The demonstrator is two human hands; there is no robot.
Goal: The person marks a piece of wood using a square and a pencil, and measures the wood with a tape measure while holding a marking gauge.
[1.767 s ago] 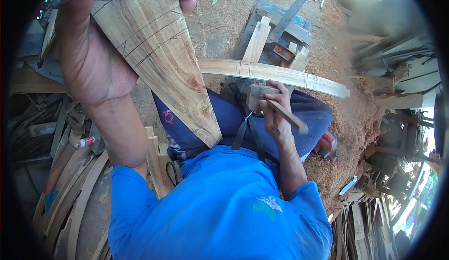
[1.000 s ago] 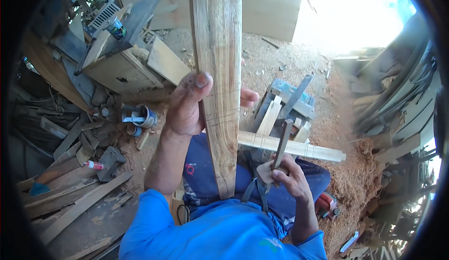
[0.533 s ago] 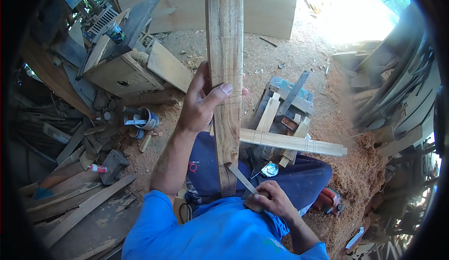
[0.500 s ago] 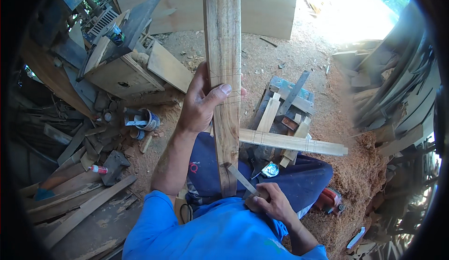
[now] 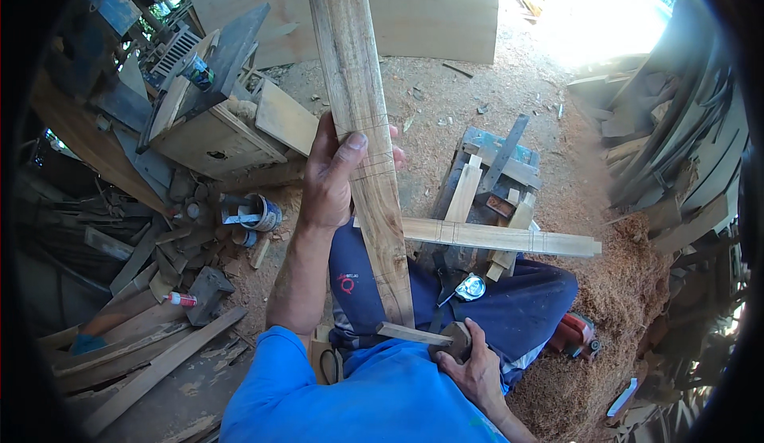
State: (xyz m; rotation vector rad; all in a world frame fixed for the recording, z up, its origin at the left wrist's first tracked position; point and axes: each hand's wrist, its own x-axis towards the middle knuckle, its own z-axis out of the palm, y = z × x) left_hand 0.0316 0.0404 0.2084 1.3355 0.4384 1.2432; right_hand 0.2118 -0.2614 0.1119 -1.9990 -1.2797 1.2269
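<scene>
Wd brd (image 5: 374, 160) w/in L grip (image 5: 331, 179)

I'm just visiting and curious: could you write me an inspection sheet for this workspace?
Surface: low bench bearing wooden pieces; a long pale strip lies across it.
Work pieces: wooden board with lines drawn across it; wooden block with a bar near the board's lower end.
Clutter: shavings at right, red tool among them; bucket and wood scraps at left.
Hands: left hand grips the board; right hand holds the block.
Cables: nothing seen for certain; a dark loop at the waist is unclear.
Surroundings: cabinet, large panel, bright light upper right.
</scene>
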